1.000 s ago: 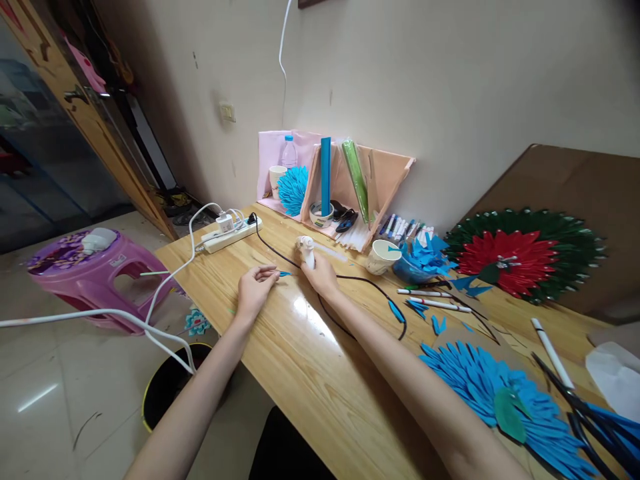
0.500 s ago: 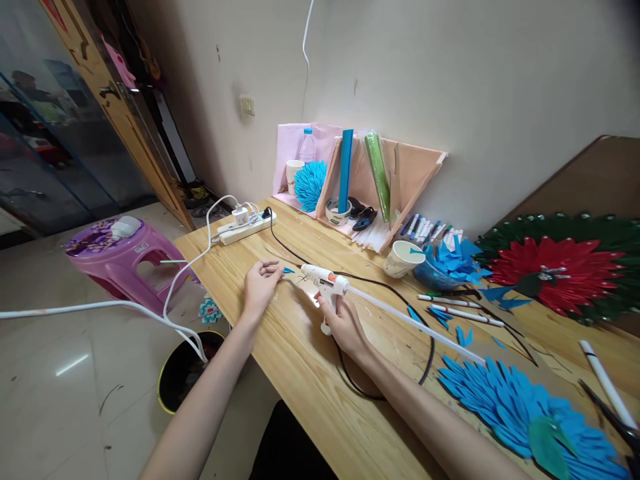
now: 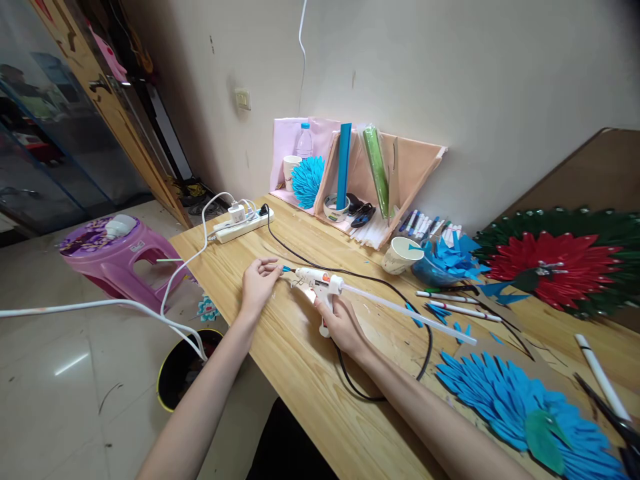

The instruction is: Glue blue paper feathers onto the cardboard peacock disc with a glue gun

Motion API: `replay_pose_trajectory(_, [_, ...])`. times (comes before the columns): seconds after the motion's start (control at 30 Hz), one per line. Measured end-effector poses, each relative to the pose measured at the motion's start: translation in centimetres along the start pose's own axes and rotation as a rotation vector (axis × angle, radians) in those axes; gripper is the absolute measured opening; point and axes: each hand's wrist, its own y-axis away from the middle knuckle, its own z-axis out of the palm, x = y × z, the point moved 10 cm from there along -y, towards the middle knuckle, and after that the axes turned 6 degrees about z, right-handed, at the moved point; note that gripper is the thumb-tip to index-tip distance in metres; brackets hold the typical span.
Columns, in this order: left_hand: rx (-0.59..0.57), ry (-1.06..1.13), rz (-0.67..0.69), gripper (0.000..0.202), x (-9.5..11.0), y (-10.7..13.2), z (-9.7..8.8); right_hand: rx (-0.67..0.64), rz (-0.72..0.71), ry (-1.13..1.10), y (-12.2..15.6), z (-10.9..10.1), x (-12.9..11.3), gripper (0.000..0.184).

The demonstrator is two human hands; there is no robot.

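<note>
Glue gun in the right hand, blue sliver in the left, nose to tip over the table.
Across the pale, wood-grained table, a flat bird of layered blue petals with a green body lies to the right. Near the middle, the right hand is wrapped around the grip of a white plastic glue gun, a long translucent glue stick jutting from its back. The gun should feel light and stiff; its nozzle is probably hot, so the grip is the place to hold. The left hand, fingers curled nearly closed, pinches a small, pointed blue piece just before the nozzle, likely soft and easily bent, best taken at its far end; whether they touch is unclear.
</note>
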Motion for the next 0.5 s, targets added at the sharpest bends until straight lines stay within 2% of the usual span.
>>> replay_pose_trajectory(0.5, [-0.001, -0.003, -0.009, 0.036, -0.12, 0.03, -0.01, 0.013, -0.007, 0.027, 0.05, -0.29, -0.32, 0.028])
